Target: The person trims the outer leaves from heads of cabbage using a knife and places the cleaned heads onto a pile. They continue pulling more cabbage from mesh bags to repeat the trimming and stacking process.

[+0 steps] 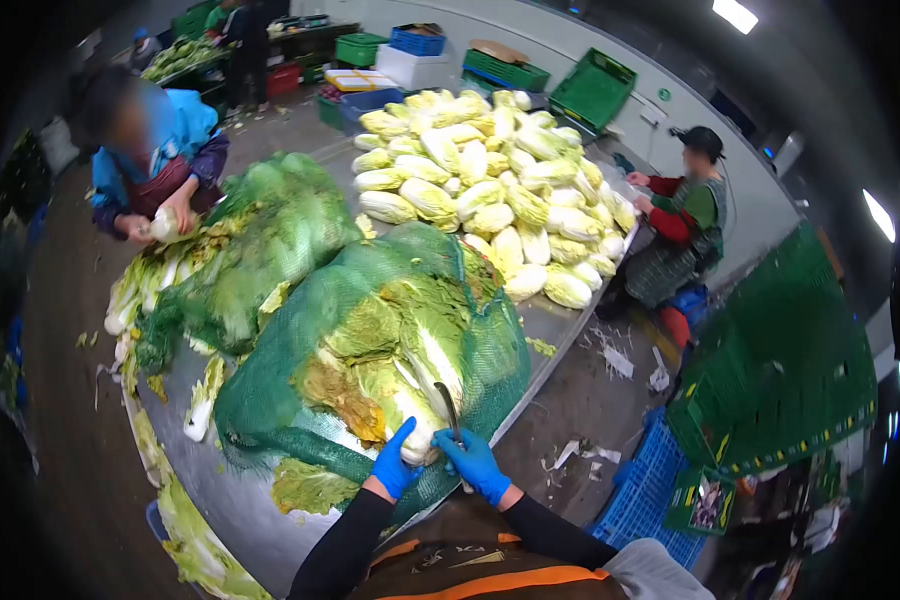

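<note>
A Chinese cabbage with loose outer leaves lies at the mouth of an open green net sack, its pale base towards me. My left hand, in a blue glove, grips the left side of that base. My right hand, also gloved, is closed round a knife whose dark, curved blade points up and away from me beside the base. A browned leaf hangs at the cabbage's left. More leafy cabbages fill the sack behind it. A loose green leaf lies on the metal table near my left forearm.
Trimmed pale cabbages are heaped at the table's far end. A second full net sack lies at the left, near a co-worker holding a cabbage. Another co-worker stands right. Green crates and a blue crate stand at right.
</note>
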Demonstrator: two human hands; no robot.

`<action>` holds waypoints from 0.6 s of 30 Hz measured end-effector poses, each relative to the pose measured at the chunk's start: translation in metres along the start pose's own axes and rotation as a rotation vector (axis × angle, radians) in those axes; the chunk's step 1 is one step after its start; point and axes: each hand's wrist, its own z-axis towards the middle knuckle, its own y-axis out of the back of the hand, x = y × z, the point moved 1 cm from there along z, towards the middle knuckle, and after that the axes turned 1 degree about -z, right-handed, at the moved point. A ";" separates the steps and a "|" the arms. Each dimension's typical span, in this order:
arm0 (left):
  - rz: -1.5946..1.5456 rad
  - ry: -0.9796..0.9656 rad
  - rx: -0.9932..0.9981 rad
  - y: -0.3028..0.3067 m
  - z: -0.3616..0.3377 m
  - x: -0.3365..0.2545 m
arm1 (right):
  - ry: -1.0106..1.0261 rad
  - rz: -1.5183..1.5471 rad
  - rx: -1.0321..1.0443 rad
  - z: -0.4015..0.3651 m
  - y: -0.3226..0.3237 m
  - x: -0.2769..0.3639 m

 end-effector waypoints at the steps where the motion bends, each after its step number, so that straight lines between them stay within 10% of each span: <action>1: 0.037 0.045 0.025 -0.007 -0.011 -0.005 | 0.006 0.019 -0.036 -0.004 0.002 -0.005; 2: 0.327 -0.219 0.046 -0.016 -0.035 -0.006 | 0.017 -0.023 -0.051 -0.003 0.007 -0.009; 9: -0.096 0.168 0.149 -0.015 -0.104 -0.052 | 0.025 0.034 -0.048 0.005 0.007 0.004; 16: -0.029 -0.468 -0.031 0.073 -0.158 0.022 | 0.068 0.001 0.618 -0.021 -0.063 0.047; 18: 0.785 -0.527 -0.164 0.111 -0.186 0.020 | 0.291 -0.129 0.715 -0.028 -0.087 0.049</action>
